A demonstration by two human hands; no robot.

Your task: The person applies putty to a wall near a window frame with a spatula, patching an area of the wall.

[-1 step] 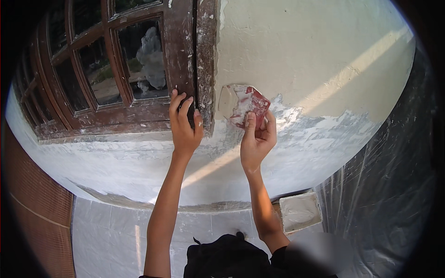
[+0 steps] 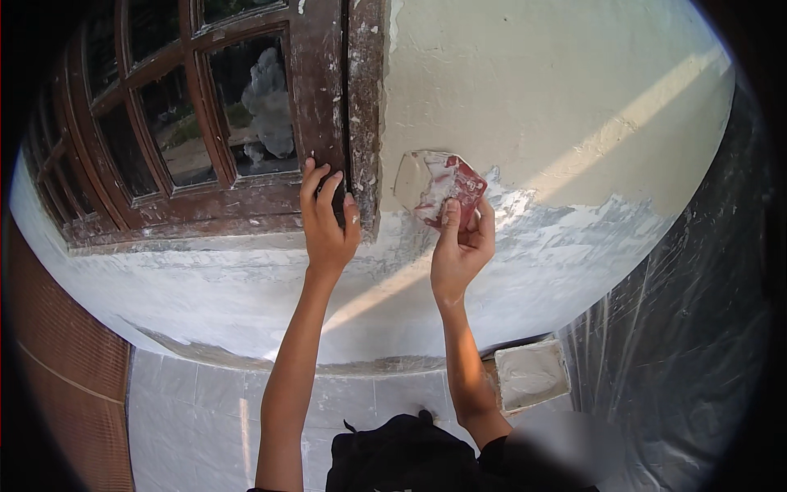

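My right hand (image 2: 464, 250) pinches a putty scraper (image 2: 467, 182), thumb on its front. The scraper's red part is smeared with white putty, and its pale, wall-coloured blade points left. It lies against or very close to the wall (image 2: 525, 98), just right of the window frame; I cannot tell if it touches. My left hand (image 2: 329, 217) rests with fingers apart on the lower right corner of the brown wooden window (image 2: 321, 107), which is spotted with white. White putty (image 2: 566, 234) coats the wall's lower part in rough strokes.
A square tub of white putty (image 2: 533, 375) stands on the grey-covered floor (image 2: 176, 402) at lower right. Dark plastic sheeting (image 2: 656, 353) hangs or lies along the right. A brown woven panel (image 2: 70, 369) is at the left. A bright sun stripe crosses the wall.
My right hand and the scraper have shifted slightly to the right along the wall. My left hand stays on the window frame.
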